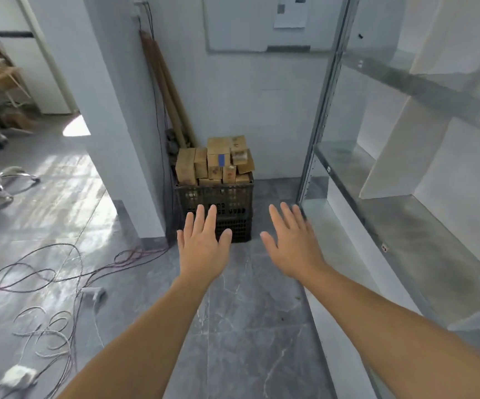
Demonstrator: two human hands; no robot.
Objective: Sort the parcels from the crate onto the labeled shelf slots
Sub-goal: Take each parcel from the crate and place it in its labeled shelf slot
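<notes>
A black plastic crate (233,197) stands on the floor against the far wall, heaped with several brown cardboard parcels (214,164); one parcel carries a blue label. My left hand (203,244) is stretched forward, palm down, fingers spread, overlapping the crate's lower front in view. My right hand (292,243) is held out beside it, also flat and empty, to the right of the crate. A metal shelf unit (345,165) with white dividers (400,151) runs along the right side; small labels dot its front edges and the slots I can see hold nothing.
Loose cables (40,272) and a white power adapter (17,375) lie on the grey floor at left. Brown tubes (164,90) lean in the corner behind the crate. An office chair base (0,180) stands at far left beyond a white pillar (112,110).
</notes>
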